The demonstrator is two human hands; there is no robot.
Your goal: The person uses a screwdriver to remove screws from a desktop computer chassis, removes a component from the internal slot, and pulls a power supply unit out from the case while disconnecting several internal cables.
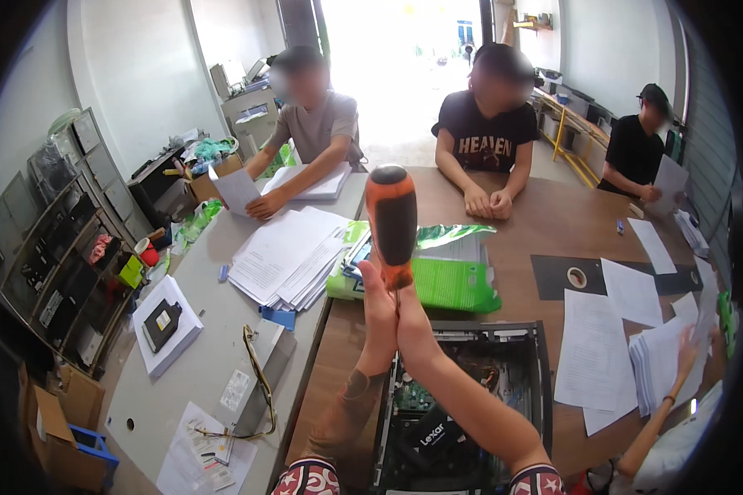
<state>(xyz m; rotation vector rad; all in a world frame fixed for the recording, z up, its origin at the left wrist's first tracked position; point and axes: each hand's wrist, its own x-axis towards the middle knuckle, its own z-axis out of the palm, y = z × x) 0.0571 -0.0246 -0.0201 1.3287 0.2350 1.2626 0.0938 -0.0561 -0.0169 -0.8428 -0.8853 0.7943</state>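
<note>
Pressing fingers together, left hand (376, 327) against right hand (416, 332), clamped about the shaft of an orange-and-black screwdriver (390, 219). Facing a green package (462, 285) just beyond, with piled papers (281, 252) farther left and loose sheets (589, 346) to the right. Reaching across an open computer case (541, 363), hiding some of its inside beneath the right forearm. Holding the screwdriver upright, handle just above the fingers, tip hidden below.

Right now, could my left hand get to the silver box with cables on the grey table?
Probably yes: nothing seems to block the silver box, but your left hand would first have to let go of the screwdriver.
</note>
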